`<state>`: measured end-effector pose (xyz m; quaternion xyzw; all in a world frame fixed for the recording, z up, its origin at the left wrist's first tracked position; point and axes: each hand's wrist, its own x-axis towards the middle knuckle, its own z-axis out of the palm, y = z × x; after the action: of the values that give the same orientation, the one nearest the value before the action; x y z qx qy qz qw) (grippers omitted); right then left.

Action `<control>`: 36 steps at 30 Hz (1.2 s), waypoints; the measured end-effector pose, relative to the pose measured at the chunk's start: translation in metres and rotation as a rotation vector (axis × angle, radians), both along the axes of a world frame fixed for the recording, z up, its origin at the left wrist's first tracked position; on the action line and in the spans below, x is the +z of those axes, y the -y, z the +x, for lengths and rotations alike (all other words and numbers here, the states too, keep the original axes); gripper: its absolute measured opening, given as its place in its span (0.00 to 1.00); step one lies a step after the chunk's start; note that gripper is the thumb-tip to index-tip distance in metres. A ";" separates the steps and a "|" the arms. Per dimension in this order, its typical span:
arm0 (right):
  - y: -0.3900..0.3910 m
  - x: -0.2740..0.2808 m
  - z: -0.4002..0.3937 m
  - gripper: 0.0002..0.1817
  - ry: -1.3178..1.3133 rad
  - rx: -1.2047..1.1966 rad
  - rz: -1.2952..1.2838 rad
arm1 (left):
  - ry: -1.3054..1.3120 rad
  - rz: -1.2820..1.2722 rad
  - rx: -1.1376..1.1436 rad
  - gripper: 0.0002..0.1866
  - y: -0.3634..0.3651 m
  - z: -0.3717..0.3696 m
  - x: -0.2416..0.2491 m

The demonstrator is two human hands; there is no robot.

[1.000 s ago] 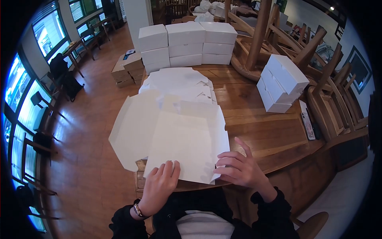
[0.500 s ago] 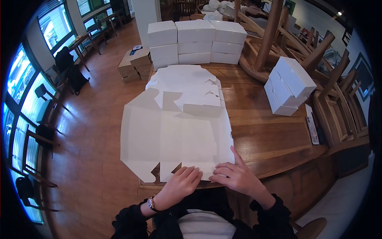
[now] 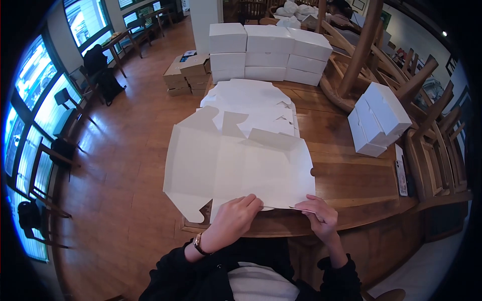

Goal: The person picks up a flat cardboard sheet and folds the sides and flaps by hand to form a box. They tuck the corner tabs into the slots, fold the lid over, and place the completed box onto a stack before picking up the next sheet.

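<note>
An unfolded white cardboard sheet [image 3: 241, 165] with cut flaps lies at the front of the wooden table [image 3: 346, 175], its far flaps raised. Beyond it lie more flat white sheets [image 3: 251, 95], partly covered by it. My left hand [image 3: 236, 218], with a watch at the wrist, is closed on the sheet's near edge. To its right, my right hand [image 3: 319, 215] pinches the near right corner between thumb and fingers. The near flap stands bent up between both hands.
Closed white boxes [image 3: 266, 52] are stacked at the table's far edge, with more boxes [image 3: 379, 119] at the right. A phone [image 3: 401, 178] lies near the right edge. Upturned wooden stools [image 3: 351, 70] stand behind. Brown cartons [image 3: 188, 75] sit on the floor. A person is in the background.
The view has shifted, so the scene appears further right. My right hand has gone from lying spread on the sheet to pinching its corner. The sheet's near edge is now lifted.
</note>
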<state>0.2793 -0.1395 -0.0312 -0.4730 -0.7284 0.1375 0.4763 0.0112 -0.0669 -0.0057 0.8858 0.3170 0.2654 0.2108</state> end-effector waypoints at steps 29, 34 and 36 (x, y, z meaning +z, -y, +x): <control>-0.006 0.008 -0.056 0.18 0.134 -0.248 0.086 | -0.058 0.016 -0.036 0.05 -0.013 0.016 -0.001; -0.010 0.013 -0.056 0.21 0.191 -0.237 0.113 | -0.024 -0.013 -0.075 0.09 -0.015 0.014 0.001; -0.012 0.012 -0.053 0.22 0.213 -0.215 0.123 | -0.024 -0.012 -0.079 0.10 -0.015 0.014 0.001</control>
<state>0.2266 -0.1270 -0.0193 -0.5300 -0.7269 -0.0102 0.4366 0.0251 -0.0516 -0.0044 0.8994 0.2857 0.2445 0.2228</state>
